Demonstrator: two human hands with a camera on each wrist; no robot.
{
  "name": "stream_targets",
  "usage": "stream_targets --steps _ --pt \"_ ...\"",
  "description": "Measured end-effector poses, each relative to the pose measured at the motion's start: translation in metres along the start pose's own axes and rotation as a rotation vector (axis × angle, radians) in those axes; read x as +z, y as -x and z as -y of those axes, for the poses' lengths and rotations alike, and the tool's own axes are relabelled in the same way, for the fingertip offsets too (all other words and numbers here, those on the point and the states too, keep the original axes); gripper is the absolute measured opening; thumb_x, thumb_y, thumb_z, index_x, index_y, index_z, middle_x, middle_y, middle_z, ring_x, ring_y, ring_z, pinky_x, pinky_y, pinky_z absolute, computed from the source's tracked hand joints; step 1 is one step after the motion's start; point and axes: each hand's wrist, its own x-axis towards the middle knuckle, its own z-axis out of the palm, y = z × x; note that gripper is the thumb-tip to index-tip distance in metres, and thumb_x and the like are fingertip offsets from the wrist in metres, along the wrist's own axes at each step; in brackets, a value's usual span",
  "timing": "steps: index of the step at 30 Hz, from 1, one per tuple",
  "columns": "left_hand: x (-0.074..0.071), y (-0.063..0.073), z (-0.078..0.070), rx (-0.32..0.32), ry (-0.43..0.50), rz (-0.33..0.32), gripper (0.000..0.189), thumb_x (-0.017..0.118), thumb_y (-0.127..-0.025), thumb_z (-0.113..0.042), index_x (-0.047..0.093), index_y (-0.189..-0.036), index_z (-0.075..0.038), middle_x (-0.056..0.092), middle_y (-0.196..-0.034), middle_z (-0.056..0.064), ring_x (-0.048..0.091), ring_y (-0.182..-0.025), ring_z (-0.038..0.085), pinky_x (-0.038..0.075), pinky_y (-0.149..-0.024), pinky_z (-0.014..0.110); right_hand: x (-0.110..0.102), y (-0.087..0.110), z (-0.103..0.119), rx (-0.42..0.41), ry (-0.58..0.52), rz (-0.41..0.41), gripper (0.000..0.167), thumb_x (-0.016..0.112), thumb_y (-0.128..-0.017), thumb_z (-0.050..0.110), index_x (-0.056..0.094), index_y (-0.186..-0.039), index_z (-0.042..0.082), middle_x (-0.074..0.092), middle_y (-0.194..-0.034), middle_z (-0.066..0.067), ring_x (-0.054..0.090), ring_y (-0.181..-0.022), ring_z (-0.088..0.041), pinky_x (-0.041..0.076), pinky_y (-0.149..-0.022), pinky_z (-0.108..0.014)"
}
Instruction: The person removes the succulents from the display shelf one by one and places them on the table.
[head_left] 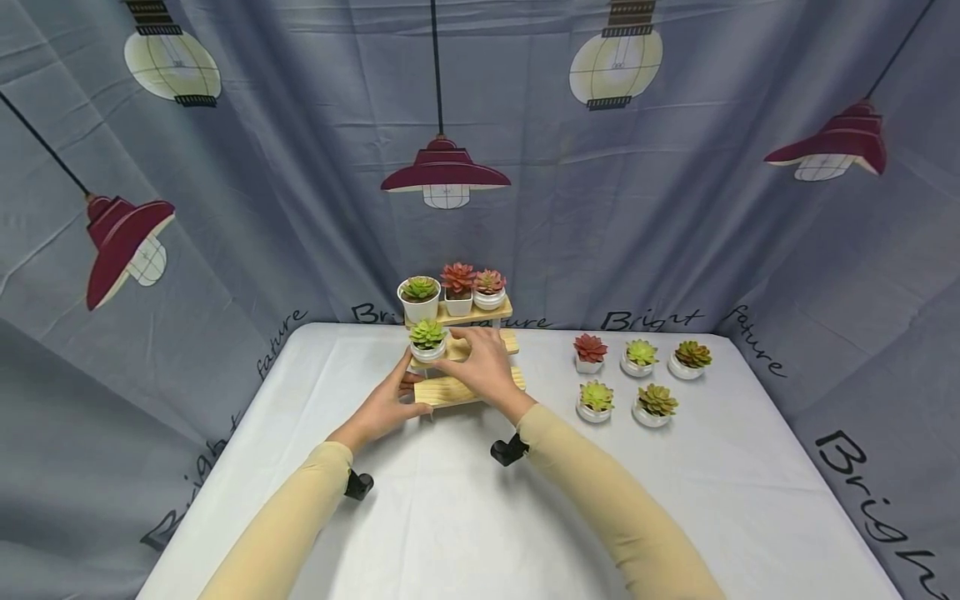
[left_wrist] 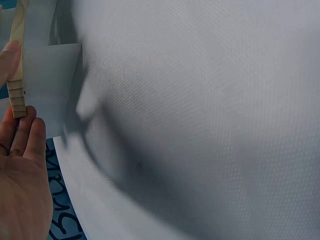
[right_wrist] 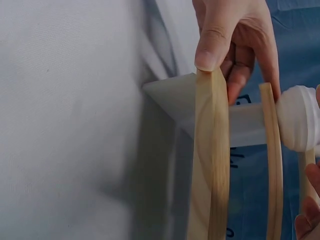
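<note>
A three-tier wooden plant stand (head_left: 450,390) with pale supports stands at the back of the table. My left hand (head_left: 386,408) grips the left end of its lowest board (right_wrist: 210,150), thumb on the front edge and fingers behind. On the left of the middle board sits a light green succulent (head_left: 427,335) in a white pot (right_wrist: 298,119). Reaching in from the right, my right hand (head_left: 483,367) pinches this pot between thumb and index finger. Only a few right fingertips (right_wrist: 314,177) show at the edge of the right wrist view.
The top board carries a green succulent (head_left: 420,292), a red one (head_left: 458,279) and a pink one (head_left: 490,283), all in white pots. Several potted succulents stand on the right of the table, among them a red one (head_left: 590,352). A printed curtain (head_left: 315,208) hangs behind.
</note>
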Motion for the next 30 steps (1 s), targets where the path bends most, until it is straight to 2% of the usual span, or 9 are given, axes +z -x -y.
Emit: stream_targets --steps 8,16,23,30 --pt "0.0 0.0 -0.002 0.003 0.004 0.002 0.118 0.085 -0.087 -0.021 -0.003 -0.165 -0.035 0.052 -0.14 0.013 0.05 -0.134 0.033 0.038 -0.117 0.049 0.008 -0.004 0.002 -0.019 0.009 -0.01 0.079 0.081 -0.081 0.059 0.061 -0.144 0.014 0.063 -0.135 -0.005 0.046 -0.128 -0.025 0.037 -0.11 -0.05" --pt "-0.001 0.001 -0.003 0.014 -0.002 0.006 0.117 0.084 -0.088 -0.019 -0.003 -0.165 -0.033 0.052 -0.14 0.012 0.051 -0.133 0.033 0.039 -0.116 0.049 0.012 -0.006 0.006 0.013 0.055 -0.006 0.081 0.08 -0.081 0.061 0.06 -0.144 0.014 0.06 -0.139 -0.006 0.044 -0.132 -0.029 0.037 -0.109 -0.052" --pt "-0.002 0.0 -0.002 0.016 -0.005 0.001 0.118 0.085 -0.088 -0.02 -0.003 -0.165 -0.034 0.053 -0.14 0.012 0.051 -0.133 0.032 0.039 -0.116 0.048 0.015 -0.008 0.012 0.033 0.066 -0.016 0.08 0.082 -0.079 0.062 0.062 -0.142 0.016 0.063 -0.135 -0.002 0.044 -0.128 -0.028 0.038 -0.102 -0.048" --pt "-0.001 0.001 0.0 0.015 0.0 0.003 0.117 0.084 -0.088 -0.019 -0.003 -0.165 -0.035 0.053 -0.14 0.011 0.052 -0.133 0.031 0.039 -0.116 0.048 0.018 -0.008 0.013 0.068 0.054 -0.003 0.081 0.081 -0.079 0.063 0.061 -0.143 0.018 0.061 -0.139 -0.003 0.041 -0.135 -0.029 0.033 -0.109 -0.051"
